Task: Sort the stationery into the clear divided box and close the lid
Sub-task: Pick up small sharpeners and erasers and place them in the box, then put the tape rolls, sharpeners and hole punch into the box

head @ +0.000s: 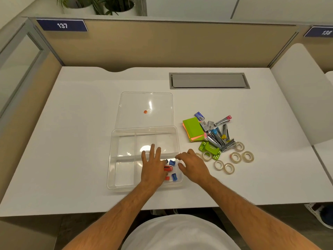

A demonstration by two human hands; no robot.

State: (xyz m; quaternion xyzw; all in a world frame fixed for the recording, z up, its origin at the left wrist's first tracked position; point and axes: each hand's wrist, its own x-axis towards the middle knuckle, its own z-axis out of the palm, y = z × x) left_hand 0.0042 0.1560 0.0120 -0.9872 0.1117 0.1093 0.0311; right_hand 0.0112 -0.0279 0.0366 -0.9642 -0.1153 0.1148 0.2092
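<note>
Both hands hover low over the box (115,177) at centre frame: the left hand (151,166) is spread flat with straight fingers, the right hand (193,166) loosely curled at the box's right rim, holding nothing I can see. Sharpeners (172,170) lie in the lower right compartment; the others look bare. Staplers (219,135), sticky notes (191,129) and tape rolls (236,156) wait on the worktop (72,141) to the right. With the lid (146,109) lying above the box, I judge the task barely begun.
</note>
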